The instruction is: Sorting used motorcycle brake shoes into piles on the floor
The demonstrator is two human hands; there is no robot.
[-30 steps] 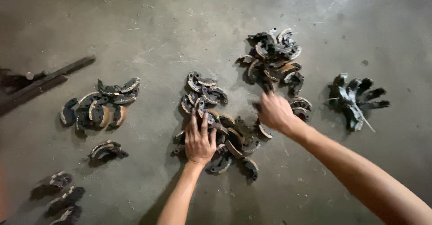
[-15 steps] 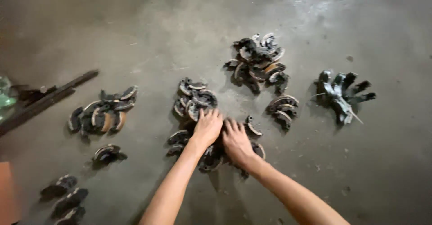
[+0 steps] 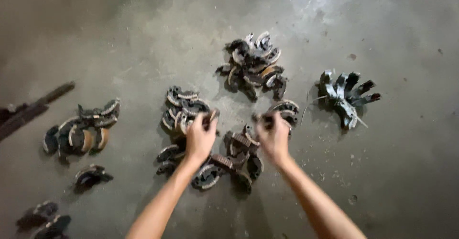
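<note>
Both hands, left hand (image 3: 200, 138) and right hand (image 3: 274, 136), each gripping one brake shoe (image 3: 210, 117), seven heaps on concrete floor (image 3: 143, 43)

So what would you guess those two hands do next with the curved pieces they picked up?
Probably carry them to a pile: the left hand and right hand each grip a curved metal piece above the middle heap, with sorted piles close by.

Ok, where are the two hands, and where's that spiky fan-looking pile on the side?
left hand (image 3: 200, 138), head view, on the back of the hand
right hand (image 3: 273, 137), head view, on the back of the hand
fan-shaped pile (image 3: 345, 98), head view, on its middle pieces
</note>
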